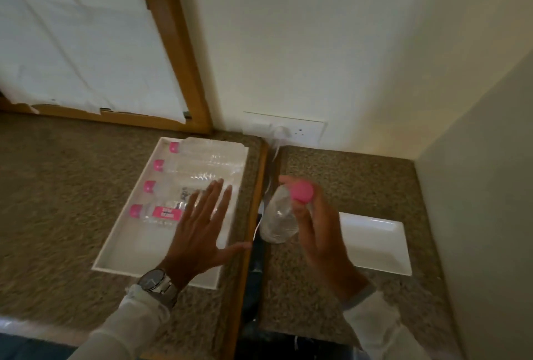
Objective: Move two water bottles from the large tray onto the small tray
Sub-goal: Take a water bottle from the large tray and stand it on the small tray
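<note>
Speckled counter (57,201) in two sections, split by a gap running under and between the hands; large tray (121,247) beneath the left hand (199,232), small tray (383,241) just beyond and to the outside of the right hand (314,232). Four pink-capped bottles (184,170) lying side by side in the large tray, caps pointing away from the left hand's thumb side, long axes across the tray; nearest of them partly under the spread, empty fingers (215,198) — flat, apart, gripping nothing. Right hand closed around the neck of one water bottle (278,218), pink cap up, body hanging over the gap; small tray bare, lying past the right hand's back — clearly the nearer hand for the set-down.
</note>
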`<move>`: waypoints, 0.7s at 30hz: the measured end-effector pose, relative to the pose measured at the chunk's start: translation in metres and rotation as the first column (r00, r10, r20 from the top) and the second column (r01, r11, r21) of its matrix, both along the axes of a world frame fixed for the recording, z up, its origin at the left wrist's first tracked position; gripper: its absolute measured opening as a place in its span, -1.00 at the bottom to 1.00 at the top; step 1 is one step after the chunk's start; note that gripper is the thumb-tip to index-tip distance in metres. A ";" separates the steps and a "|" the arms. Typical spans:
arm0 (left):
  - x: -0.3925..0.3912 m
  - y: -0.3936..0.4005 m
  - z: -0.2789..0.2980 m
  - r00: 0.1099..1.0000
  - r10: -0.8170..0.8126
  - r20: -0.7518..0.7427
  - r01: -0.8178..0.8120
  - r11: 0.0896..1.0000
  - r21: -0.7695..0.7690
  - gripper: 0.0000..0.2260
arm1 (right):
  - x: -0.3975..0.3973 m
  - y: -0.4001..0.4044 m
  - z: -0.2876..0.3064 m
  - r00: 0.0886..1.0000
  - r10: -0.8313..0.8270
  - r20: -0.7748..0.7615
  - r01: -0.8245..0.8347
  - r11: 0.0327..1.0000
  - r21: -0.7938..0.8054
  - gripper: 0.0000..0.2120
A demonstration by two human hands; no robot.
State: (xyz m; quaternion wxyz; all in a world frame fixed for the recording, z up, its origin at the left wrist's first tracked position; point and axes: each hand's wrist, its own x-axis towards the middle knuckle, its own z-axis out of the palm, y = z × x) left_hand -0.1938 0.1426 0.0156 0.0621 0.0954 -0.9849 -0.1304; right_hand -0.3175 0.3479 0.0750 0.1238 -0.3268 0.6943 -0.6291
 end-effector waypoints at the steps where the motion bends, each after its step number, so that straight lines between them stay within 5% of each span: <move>1: -0.009 0.012 -0.004 1.000 -0.023 0.000 0.023 1.000 0.000 0.01 | -0.011 0.013 -0.003 1.000 -0.018 -0.017 0.019 0.999 0.033 -0.66; 21: -0.095 0.127 -0.104 0.983 -0.132 0.129 0.113 0.983 0.144 0.11 | -0.072 0.099 -0.069 0.995 -0.038 -0.093 0.060 0.968 0.244 -0.67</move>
